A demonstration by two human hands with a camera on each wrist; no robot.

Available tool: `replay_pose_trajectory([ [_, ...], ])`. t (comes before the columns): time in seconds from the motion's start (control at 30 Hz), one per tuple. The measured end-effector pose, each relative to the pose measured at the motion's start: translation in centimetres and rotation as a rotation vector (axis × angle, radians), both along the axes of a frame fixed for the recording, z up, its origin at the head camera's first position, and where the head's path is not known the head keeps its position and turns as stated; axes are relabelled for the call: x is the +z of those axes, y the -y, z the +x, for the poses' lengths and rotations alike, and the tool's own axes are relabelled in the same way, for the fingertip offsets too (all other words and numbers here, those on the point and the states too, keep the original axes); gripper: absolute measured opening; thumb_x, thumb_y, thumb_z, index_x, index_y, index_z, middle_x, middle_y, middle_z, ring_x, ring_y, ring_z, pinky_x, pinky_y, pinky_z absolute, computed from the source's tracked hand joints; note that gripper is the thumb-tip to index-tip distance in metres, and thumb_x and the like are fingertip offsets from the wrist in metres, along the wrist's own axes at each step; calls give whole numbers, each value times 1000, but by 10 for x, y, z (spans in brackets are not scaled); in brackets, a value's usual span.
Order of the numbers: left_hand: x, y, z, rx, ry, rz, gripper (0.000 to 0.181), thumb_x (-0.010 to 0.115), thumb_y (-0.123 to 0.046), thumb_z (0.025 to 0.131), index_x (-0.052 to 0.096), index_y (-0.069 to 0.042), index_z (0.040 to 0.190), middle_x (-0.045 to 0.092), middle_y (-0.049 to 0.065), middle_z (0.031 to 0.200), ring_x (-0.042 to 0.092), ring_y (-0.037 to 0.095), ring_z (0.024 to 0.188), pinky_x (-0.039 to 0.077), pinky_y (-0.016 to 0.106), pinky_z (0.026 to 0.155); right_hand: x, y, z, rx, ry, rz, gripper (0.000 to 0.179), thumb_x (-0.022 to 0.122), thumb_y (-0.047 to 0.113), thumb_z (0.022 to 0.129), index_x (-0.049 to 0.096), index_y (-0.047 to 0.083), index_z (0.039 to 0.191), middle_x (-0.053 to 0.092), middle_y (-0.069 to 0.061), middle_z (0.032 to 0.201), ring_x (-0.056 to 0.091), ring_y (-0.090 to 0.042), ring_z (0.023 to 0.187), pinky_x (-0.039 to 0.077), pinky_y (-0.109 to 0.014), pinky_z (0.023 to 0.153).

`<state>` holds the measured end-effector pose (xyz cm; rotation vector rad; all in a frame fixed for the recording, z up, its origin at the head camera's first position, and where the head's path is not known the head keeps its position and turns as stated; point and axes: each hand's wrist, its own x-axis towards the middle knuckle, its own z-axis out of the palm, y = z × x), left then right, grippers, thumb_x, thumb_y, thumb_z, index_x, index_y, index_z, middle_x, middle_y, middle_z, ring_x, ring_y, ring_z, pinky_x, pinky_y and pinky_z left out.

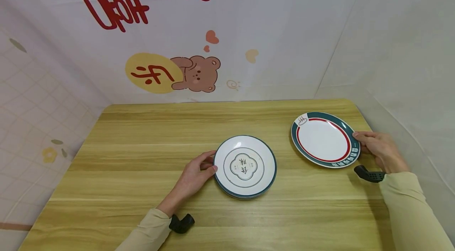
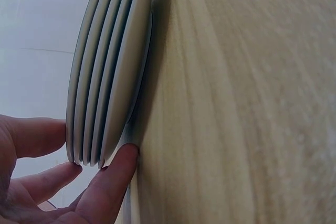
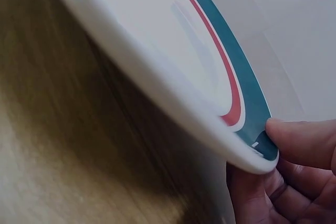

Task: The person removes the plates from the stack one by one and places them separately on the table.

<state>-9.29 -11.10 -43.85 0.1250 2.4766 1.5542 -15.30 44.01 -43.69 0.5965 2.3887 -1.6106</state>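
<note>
A stack of several round white plates (image 1: 245, 186) with dark rims stands on the wooden table. The top one bears a flower-shaped emblem with lettering. My left hand (image 1: 193, 175) is at the stack's left side; in the left wrist view its thumb (image 2: 42, 137) meets the top rim while a finger (image 2: 113, 179) reaches under the lowest plate. At the right, my right hand (image 1: 383, 149) pinches the rim of an oval white plate (image 1: 321, 140) with a green border and red line. In the right wrist view, that plate (image 3: 147, 82) is tilted above the tabletop.
The wooden table (image 1: 142, 136) runs back to a white cloth wall (image 1: 284, 26) printed with a bear and red lettering. More pale cloth hangs at both sides. A black wrist mount (image 1: 182, 223) is on the left wrist, another mount (image 1: 369, 174) on the right.
</note>
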Motion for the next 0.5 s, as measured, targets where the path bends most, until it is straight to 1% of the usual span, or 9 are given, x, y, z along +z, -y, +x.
replay_pose_trajectory([
  [0.13,1,-1,0,5,1,-2,47,67,-11,92,54,-13,137,62,7,115,62,20,104,54,34,86,-1,-1,0,-2,21,0,73,60,41,94,37,-11,141,59,15,85,60,-4,76,56,-21,70],
  [0.27,1,-1,0,6,-1,-6,47,66,-11,92,54,-13,137,62,7,115,62,20,104,54,34,86,-4,-2,-2,-33,41,-21,62,63,41,93,49,-3,135,60,19,83,60,-1,75,55,-19,69],
  [0.3,1,-1,0,6,0,-8,47,66,-11,92,53,-14,137,62,7,115,62,20,104,54,34,86,-5,-2,-2,-38,46,-13,58,63,41,92,51,1,132,60,20,82,60,0,75,55,-19,69],
  [0.33,1,-1,0,6,0,-12,47,66,-12,92,53,-14,137,61,6,115,62,20,105,54,34,86,-5,-2,-3,-40,45,-13,58,64,42,92,52,1,132,60,21,82,60,0,75,55,-19,69],
  [0.43,0,0,0,4,2,-15,47,66,-12,92,53,-14,138,61,6,116,62,20,105,54,34,87,-7,-2,-3,-13,29,48,64,62,43,93,50,-3,136,59,23,82,60,3,75,55,-18,69],
  [0.5,-1,0,0,2,0,-16,47,66,-13,92,53,-15,138,61,6,116,62,20,105,54,34,87,-8,-2,-3,20,13,131,70,59,46,94,46,-7,139,57,22,84,58,4,74,54,-18,67],
])
